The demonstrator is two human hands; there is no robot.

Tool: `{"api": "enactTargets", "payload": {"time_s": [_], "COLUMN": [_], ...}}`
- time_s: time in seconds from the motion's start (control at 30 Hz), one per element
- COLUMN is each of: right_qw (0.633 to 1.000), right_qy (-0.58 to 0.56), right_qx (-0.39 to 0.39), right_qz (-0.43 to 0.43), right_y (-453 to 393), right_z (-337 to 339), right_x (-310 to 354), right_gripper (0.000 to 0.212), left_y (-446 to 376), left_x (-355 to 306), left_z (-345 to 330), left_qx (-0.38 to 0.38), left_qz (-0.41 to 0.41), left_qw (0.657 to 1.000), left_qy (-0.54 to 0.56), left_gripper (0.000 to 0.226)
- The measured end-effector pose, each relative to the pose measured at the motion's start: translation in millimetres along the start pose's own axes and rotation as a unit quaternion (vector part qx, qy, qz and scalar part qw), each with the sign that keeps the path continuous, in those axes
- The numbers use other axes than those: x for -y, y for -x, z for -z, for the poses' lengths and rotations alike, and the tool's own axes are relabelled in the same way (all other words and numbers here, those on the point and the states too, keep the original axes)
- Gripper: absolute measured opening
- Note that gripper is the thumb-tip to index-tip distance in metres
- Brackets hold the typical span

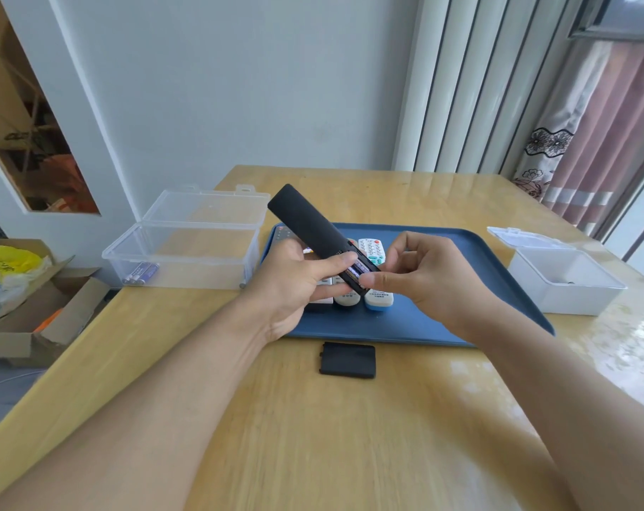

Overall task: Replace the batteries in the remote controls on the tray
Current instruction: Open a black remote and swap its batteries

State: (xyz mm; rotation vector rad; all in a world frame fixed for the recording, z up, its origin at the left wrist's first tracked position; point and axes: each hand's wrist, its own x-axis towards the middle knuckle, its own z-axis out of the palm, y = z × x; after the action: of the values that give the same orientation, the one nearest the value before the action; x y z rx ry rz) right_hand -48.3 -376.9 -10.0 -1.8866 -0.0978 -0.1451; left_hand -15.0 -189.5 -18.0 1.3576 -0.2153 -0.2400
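Left hand (294, 285) grips the black remote (313, 230) over the blue tray (460, 289), back side up, battery bay open with a battery (359, 270) showing inside; right hand (420, 274) pinches in at that bay's near end, thumb on the battery; more remotes (372, 252) lie on the tray beneath both hands; the black cover (348, 360) rests on the table (313, 437) just nearer than the wrists; spare batteries (142, 272) sit in the clear box (180, 248) left of the left hand

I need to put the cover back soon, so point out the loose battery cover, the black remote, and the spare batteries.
battery cover (348, 360), head view, middle of its flat top.
black remote (305, 223), head view, middle of its back.
spare batteries (140, 272), head view, on their purple bodies inside the clear box.
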Motion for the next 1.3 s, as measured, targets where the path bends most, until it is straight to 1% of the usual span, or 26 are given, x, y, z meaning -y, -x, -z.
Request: {"api": "enactTargets", "payload": {"time_s": [0.1,0.2,0.27,0.33,0.37,0.4,0.47,0.5,0.53,0.6,0.63,0.73,0.83,1.07,1.2,1.3], "right_qw": [0.999,0.999,0.999,0.992,0.985,0.98,0.958,0.936,0.91,0.865,0.854,0.839,0.83,0.83,0.826,0.836], "right_qy": [-0.03,-0.042,0.007,0.115,0.162,0.198,0.269,0.315,0.368,0.454,0.474,0.497,0.509,0.51,0.507,0.472], "right_qx": [-0.002,-0.019,-0.035,-0.054,-0.048,-0.019,0.097,0.153,0.191,0.213,0.213,0.219,0.223,0.226,0.246,0.274], "right_qz": [-0.02,-0.007,0.005,0.02,0.027,0.029,0.018,0.013,0.013,0.024,0.027,0.045,0.048,0.014,0.021,0.06], "right_y": [-2.4,0.0,1.9,2.8,3.7,6.0,14.5,19.6,23.5,28.8,30.3,32.8,34.7,35.9,38.5,39.4], "right_z": [-3.5,-7.2,-9.1,-8.0,-5.8,-3.4,-2.4,-4.0,-6.5,-13.0,-15.9,-20.2,-21.3,-21.7,-21.2,-20.0], "right_x": [-4.3,-3.0,-1.0,3.7,7.6,12.5,23.5,27.7,30.2,32.5,32.9,33.6,34.4,35.0,35.8,36.3], "right_gripper": [0.038,0.04,0.041,0.039,0.036,0.034,0.029,0.028,0.03,0.042,0.047,0.057,0.06,0.062,0.054,0.043], "left_y": [0.2,1.1,1.5,0.5,-0.4,-1.4,-2.5,-3.2,-3.4,-4.0,-4.4,-5.9,-6.1,-6.1,-4.9,-6.5], "left_x": [2.1,3.4,3.9,3.7,3.5,2.7,2.1,2.4,3.0,4.0,4.5,4.0,4.3,1.0,-1.3,-1.6], "left_z": [-2.5,-4.6,-6.1,-6.0,-5.1,-3.7,-1.2,-0.6,-0.3,-1.0,-1.1,-0.7,-0.8,-0.8,-0.2,2.3], "left_qx": [-0.017,-0.036,-0.049,-0.07,-0.083,-0.093,-0.102,-0.103,-0.104,-0.101,-0.099,-0.1,-0.1,-0.109,-0.119,-0.134], "left_qz": [-0.01,-0.014,-0.009,-0.01,-0.012,-0.013,-0.012,-0.011,-0.009,-0.005,-0.004,-0.003,-0.004,-0.017,-0.012,-0.003], "left_qw": [1.0,0.999,0.998,0.997,0.996,0.995,0.993,0.993,0.993,0.993,0.993,0.993,0.992,0.985,0.98,0.975], "left_qy": [-0.004,0.017,0.029,0.033,0.038,0.045,0.051,0.051,0.05,0.053,0.058,0.07,0.083,0.133,0.156,0.177], "left_gripper": [0.026,0.028,0.027,0.024,0.021,0.019,0.017,0.017,0.018,0.018,0.017,0.014,0.015,0.011,0.014,0.012]}}
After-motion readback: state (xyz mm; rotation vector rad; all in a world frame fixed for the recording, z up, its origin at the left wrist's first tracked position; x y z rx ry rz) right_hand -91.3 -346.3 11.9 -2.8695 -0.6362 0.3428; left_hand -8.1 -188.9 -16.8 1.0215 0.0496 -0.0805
